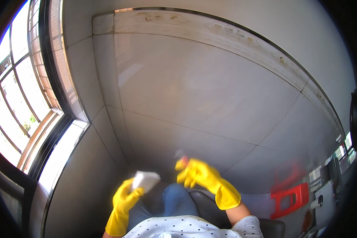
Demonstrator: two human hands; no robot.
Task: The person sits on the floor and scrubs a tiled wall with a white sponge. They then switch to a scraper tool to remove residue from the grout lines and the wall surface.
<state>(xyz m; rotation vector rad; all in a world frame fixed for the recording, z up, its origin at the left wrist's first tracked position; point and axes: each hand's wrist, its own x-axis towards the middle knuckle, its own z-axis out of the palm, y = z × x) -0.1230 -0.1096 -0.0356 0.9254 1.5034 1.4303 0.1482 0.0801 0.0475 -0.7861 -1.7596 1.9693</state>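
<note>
We see the window (16, 91) at left. Our left hand (125, 196), fingers closed, holds a white cloth (146, 180) near the tiled wall (194, 87). Our right hand (196, 172) is blurred; it perhaps grips a small bottle. The wall looks mostly clean, stains remaining along its top. A red stool (291, 198) stands right.

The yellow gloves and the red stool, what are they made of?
The yellow gloves look like rubber: smooth, slightly shiny, with long cuffs. The red stool looks like moulded plastic: one even bright colour with cut-out openings. The left hand holds a white cloth, probably soft fabric or paper.
</note>
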